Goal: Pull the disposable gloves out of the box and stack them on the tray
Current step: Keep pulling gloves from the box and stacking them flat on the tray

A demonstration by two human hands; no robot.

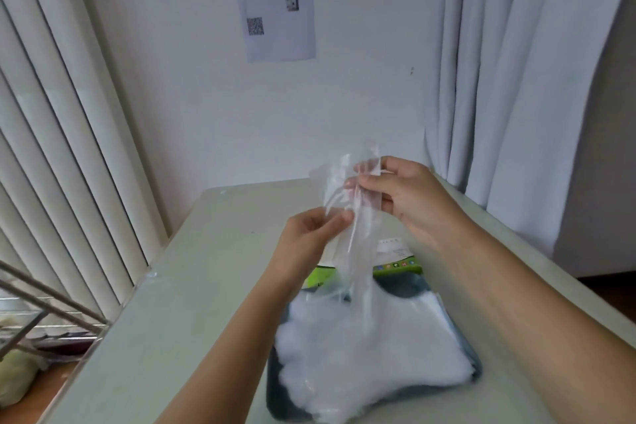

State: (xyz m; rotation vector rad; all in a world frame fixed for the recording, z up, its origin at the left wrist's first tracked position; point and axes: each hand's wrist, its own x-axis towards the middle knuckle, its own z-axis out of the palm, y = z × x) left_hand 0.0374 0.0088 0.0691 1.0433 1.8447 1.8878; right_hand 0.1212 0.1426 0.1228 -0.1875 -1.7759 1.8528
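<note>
A clear plastic disposable glove (358, 234) hangs in the air above the table, held up by both hands. My left hand (309, 234) pinches its left edge between thumb and fingers. My right hand (402, 196) pinches its upper part a little higher and to the right. The glove's lower end dangles down toward a dark tray (409, 286) that carries a white pile of stacked gloves (371, 354). Behind the tray lies the green and white glove box (395, 262), partly hidden by the hanging glove and my right arm.
The pale table (192, 286) stands against a white wall with a printed sheet (275, 0). Vertical blinds (62, 148) hang at the left, curtains (533, 79) at the right. A metal rack (41, 313) sits low beside the table's left edge.
</note>
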